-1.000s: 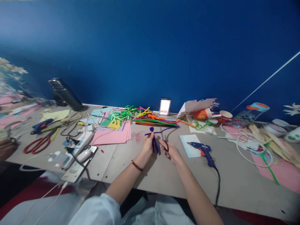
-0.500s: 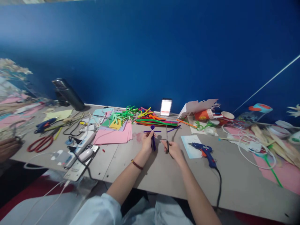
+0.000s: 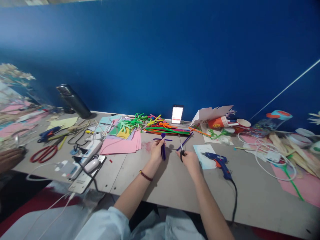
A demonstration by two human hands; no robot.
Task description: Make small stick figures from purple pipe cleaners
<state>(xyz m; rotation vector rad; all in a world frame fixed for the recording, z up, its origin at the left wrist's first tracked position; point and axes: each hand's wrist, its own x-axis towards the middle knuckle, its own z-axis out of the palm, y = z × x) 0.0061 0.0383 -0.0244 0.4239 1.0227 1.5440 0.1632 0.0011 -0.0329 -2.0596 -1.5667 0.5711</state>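
Observation:
My left hand (image 3: pixel 157 150) pinches a purple pipe-cleaner figure (image 3: pixel 163 150). It has a round coiled head, two thin arms held out sideways and strands hanging below. In my right hand (image 3: pixel 190 160) are black-handled scissors (image 3: pixel 182 151), their blades pointing away from me. A loose purple pipe cleaner (image 3: pixel 185 141) lies by the blades; whether they touch it I cannot tell. Beyond both hands sits a bundle of coloured pipe cleaners (image 3: pixel 170 131).
Right of me lies a blue glue gun (image 3: pixel 218 161) on a pale blue card (image 3: pixel 200 154). To the left are pink paper sheets (image 3: pixel 120 146), a power strip (image 3: pixel 86 156) and red-handled scissors (image 3: pixel 44 153). Another person's hand (image 3: pixel 12 157) rests at the far left. A phone (image 3: pixel 177 114) stands behind.
My right hand has moved slightly right, and the scissors have turned so their blades slant. More of the loose purple pipe cleaner now shows. My left hand holds the figure nearly still.

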